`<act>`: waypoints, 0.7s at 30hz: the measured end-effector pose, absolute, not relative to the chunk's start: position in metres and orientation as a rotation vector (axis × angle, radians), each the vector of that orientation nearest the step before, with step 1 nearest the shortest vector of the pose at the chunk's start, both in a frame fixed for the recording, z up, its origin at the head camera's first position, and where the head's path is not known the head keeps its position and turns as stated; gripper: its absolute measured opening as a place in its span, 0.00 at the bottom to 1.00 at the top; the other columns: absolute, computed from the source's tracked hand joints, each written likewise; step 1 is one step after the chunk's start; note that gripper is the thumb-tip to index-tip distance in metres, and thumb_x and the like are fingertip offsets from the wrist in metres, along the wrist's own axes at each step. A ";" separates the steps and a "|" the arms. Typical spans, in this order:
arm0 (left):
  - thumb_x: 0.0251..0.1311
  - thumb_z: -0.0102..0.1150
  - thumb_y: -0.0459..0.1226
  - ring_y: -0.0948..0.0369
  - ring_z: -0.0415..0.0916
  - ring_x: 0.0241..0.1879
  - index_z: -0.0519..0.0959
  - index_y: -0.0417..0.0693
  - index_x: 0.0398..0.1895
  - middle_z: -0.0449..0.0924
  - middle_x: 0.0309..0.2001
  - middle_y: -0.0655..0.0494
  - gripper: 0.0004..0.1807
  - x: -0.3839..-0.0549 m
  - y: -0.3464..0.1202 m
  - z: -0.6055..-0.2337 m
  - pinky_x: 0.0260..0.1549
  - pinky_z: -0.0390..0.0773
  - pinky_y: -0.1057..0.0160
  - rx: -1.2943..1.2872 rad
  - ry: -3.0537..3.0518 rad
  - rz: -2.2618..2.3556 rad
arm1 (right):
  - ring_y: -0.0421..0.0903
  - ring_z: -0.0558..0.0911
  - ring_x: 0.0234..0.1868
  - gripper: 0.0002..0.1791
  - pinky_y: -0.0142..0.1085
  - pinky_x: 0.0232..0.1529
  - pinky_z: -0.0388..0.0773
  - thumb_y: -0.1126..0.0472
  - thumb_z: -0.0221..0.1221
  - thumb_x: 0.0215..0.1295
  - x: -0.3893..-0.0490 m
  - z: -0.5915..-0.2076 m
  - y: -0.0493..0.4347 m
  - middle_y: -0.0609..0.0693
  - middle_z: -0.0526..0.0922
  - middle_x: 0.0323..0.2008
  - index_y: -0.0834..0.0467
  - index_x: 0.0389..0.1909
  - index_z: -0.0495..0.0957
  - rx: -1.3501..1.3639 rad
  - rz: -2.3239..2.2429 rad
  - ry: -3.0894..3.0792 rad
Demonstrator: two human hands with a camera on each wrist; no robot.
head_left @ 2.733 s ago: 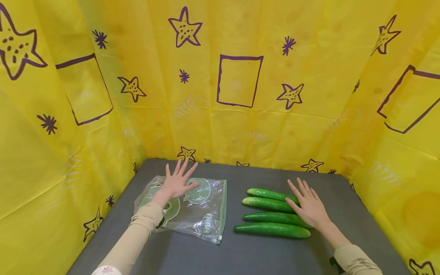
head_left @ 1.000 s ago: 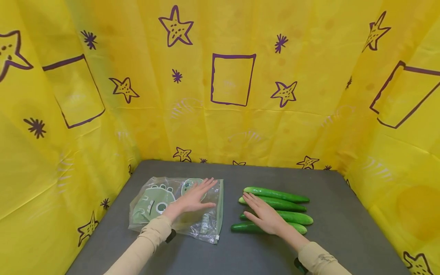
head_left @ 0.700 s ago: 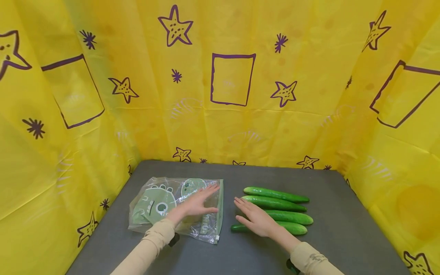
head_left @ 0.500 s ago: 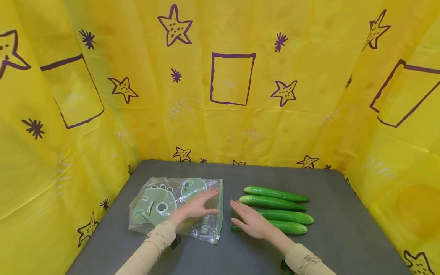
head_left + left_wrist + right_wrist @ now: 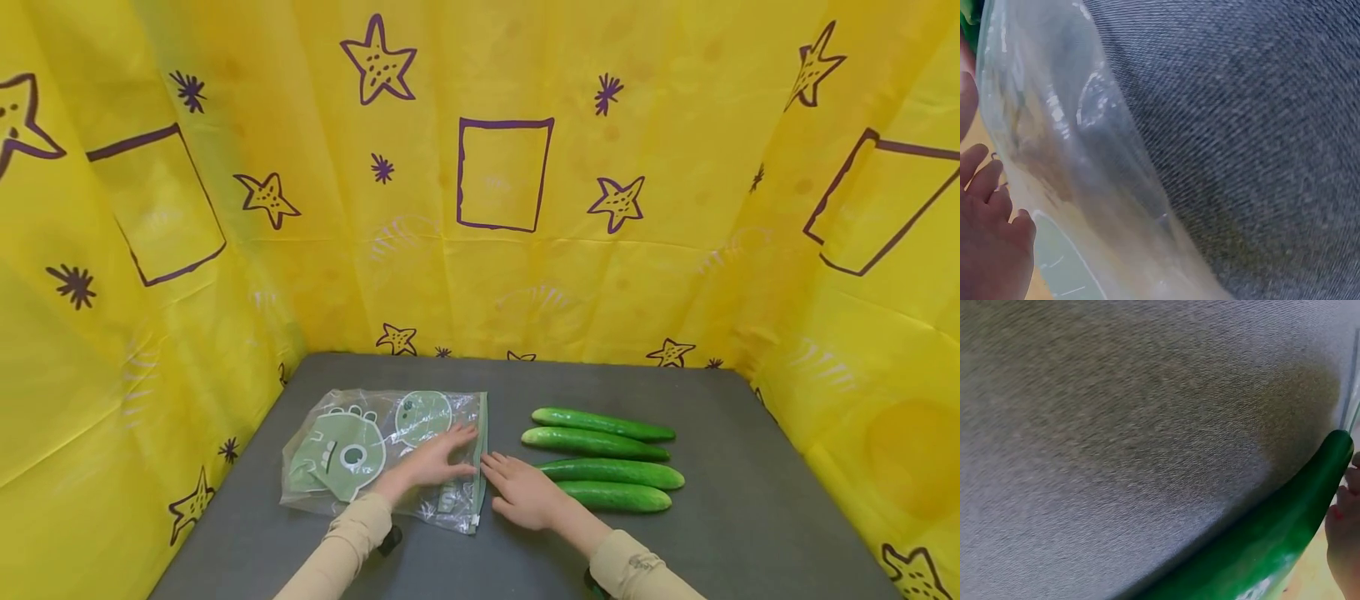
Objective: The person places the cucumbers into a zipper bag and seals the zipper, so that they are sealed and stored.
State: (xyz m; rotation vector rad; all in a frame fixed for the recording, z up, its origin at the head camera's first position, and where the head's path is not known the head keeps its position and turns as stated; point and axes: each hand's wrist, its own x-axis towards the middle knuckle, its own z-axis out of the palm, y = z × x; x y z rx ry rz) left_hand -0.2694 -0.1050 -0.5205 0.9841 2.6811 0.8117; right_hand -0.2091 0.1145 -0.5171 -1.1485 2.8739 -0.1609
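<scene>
A clear plastic zip bag (image 5: pixel 345 492) with green cartoon prints lies flat on the table, its green zip edge facing right. Over the bag's right part is my left hand (image 5: pixel 433 460), fingers extended towards that edge; in the left wrist view the hand (image 5: pixel 994 244) shows beside the clear plastic. My right hand (image 5: pixel 525 493) reaches to the zip edge with extended fingertips; whether they touch it I cannot tell. Several green cucumbers (image 5: pixel 600 443) lie side by side on the right, the nearer ones partly hidden by the right hand. One cucumber (image 5: pixel 1260 544) fills the right wrist view's lower part.
Everything lies on a dark grey tabletop (image 5: pixel 600 558). Yellow cloth walls (image 5: pixel 510 292) with star drawings enclose its back and both sides. The zip slider (image 5: pixel 475 520) sits at the bag's near right corner.
My right hand has moved left off the cucumbers to the bag's zip edge. My left hand has shifted right and nearer me across the bag. Bag and cucumbers look unmoved.
</scene>
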 end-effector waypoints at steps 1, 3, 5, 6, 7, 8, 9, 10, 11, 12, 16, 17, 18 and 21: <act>0.59 0.58 0.50 0.42 0.50 0.72 0.61 0.43 0.69 0.55 0.72 0.44 0.38 -0.269 -0.105 -0.522 0.67 0.55 0.38 0.991 2.687 0.810 | 0.52 0.62 0.71 0.30 0.43 0.70 0.62 0.53 0.46 0.68 -0.209 -0.517 0.113 0.54 0.63 0.70 0.61 0.68 0.61 -1.142 -0.143 2.876; 0.59 0.58 0.49 0.41 0.51 0.71 0.61 0.42 0.69 0.55 0.72 0.43 0.37 -0.269 -0.106 -0.524 0.66 0.56 0.39 1.002 2.697 0.796 | 0.52 0.63 0.71 0.29 0.42 0.70 0.62 0.53 0.46 0.68 -0.209 -0.517 0.111 0.54 0.64 0.70 0.61 0.68 0.62 -1.138 -0.111 2.878; 0.59 0.58 0.48 0.42 0.51 0.71 0.61 0.42 0.69 0.55 0.72 0.43 0.37 -0.269 -0.106 -0.526 0.66 0.57 0.39 1.007 2.704 0.780 | 0.52 0.63 0.70 0.29 0.42 0.70 0.62 0.53 0.46 0.68 -0.210 -0.516 0.110 0.54 0.65 0.69 0.60 0.67 0.63 -1.139 -0.091 2.868; 0.59 0.59 0.48 0.41 0.52 0.71 0.62 0.41 0.69 0.56 0.72 0.43 0.37 -0.269 -0.106 -0.526 0.66 0.58 0.39 1.012 2.708 0.777 | 0.51 0.64 0.70 0.29 0.42 0.69 0.62 0.53 0.46 0.68 -0.210 -0.515 0.109 0.54 0.65 0.69 0.60 0.67 0.64 -1.142 -0.085 2.861; 0.59 0.59 0.48 0.42 0.52 0.71 0.62 0.42 0.69 0.56 0.72 0.43 0.37 -0.269 -0.106 -0.527 0.66 0.58 0.39 1.011 2.707 0.775 | 0.51 0.64 0.70 0.28 0.42 0.69 0.63 0.53 0.46 0.68 -0.210 -0.515 0.108 0.54 0.66 0.69 0.60 0.67 0.64 -1.141 -0.083 2.852; 0.59 0.59 0.47 0.42 0.52 0.71 0.62 0.42 0.69 0.56 0.72 0.43 0.37 -0.269 -0.106 -0.528 0.66 0.57 0.39 1.009 2.705 0.777 | 0.52 0.64 0.70 0.28 0.42 0.69 0.63 0.54 0.46 0.67 -0.210 -0.515 0.107 0.55 0.66 0.68 0.60 0.67 0.65 -1.142 -0.081 2.844; 0.59 0.59 0.47 0.42 0.53 0.71 0.62 0.42 0.69 0.57 0.72 0.43 0.37 -0.269 -0.106 -0.528 0.66 0.58 0.40 1.011 2.705 0.776 | 0.51 0.65 0.70 0.28 0.42 0.69 0.63 0.54 0.46 0.67 -0.210 -0.515 0.107 0.55 0.67 0.68 0.60 0.66 0.65 -1.140 -0.078 2.835; 0.59 0.59 0.47 0.43 0.54 0.70 0.62 0.42 0.69 0.57 0.72 0.43 0.36 -0.269 -0.105 -0.529 0.66 0.58 0.41 1.013 2.702 0.779 | 0.51 0.65 0.69 0.28 0.42 0.69 0.63 0.54 0.46 0.67 -0.209 -0.515 0.106 0.55 0.67 0.68 0.60 0.66 0.65 -1.138 -0.071 2.832; 0.59 0.59 0.47 0.43 0.55 0.70 0.62 0.41 0.68 0.58 0.71 0.43 0.36 -0.269 -0.105 -0.530 0.66 0.59 0.41 1.015 2.697 0.793 | 0.51 0.65 0.69 0.28 0.42 0.69 0.64 0.54 0.46 0.67 -0.209 -0.515 0.106 0.54 0.67 0.68 0.60 0.66 0.66 -1.137 -0.060 2.830; 0.59 0.59 0.46 0.43 0.56 0.70 0.63 0.41 0.68 0.59 0.71 0.43 0.36 -0.269 -0.105 -0.530 0.66 0.59 0.42 1.015 2.693 0.804 | 0.51 0.65 0.69 0.28 0.42 0.69 0.64 0.54 0.46 0.67 -0.209 -0.515 0.105 0.54 0.67 0.68 0.60 0.66 0.66 -1.133 -0.050 2.827; 0.59 0.60 0.46 0.45 0.59 0.69 0.64 0.42 0.67 0.61 0.70 0.45 0.35 -0.269 -0.105 -0.534 0.66 0.61 0.44 1.005 2.688 0.830 | 0.50 0.66 0.69 0.28 0.41 0.69 0.64 0.53 0.46 0.67 -0.208 -0.516 0.101 0.54 0.66 0.68 0.60 0.67 0.65 -1.120 0.008 2.827; 0.59 0.60 0.46 0.45 0.60 0.68 0.65 0.42 0.67 0.61 0.70 0.45 0.34 -0.269 -0.105 -0.535 0.65 0.62 0.44 1.001 2.692 0.841 | 0.50 0.66 0.69 0.28 0.40 0.69 0.64 0.53 0.46 0.68 -0.207 -0.515 0.100 0.54 0.65 0.69 0.59 0.67 0.65 -1.110 0.022 2.822; 0.58 0.60 0.45 0.45 0.60 0.68 0.66 0.42 0.66 0.62 0.70 0.45 0.34 -0.269 -0.104 -0.535 0.65 0.63 0.44 0.997 2.699 0.846 | 0.50 0.66 0.69 0.28 0.40 0.69 0.64 0.53 0.47 0.68 -0.207 -0.515 0.099 0.53 0.65 0.69 0.59 0.67 0.64 -1.101 0.036 2.821; 0.56 0.62 0.44 0.45 0.64 0.65 0.68 0.42 0.64 0.65 0.68 0.46 0.33 -0.269 -0.104 -0.535 0.62 0.66 0.44 1.012 2.735 0.859 | 0.49 0.66 0.69 0.28 0.39 0.68 0.64 0.52 0.47 0.68 -0.207 -0.512 0.095 0.52 0.65 0.69 0.58 0.67 0.64 -1.063 0.075 2.822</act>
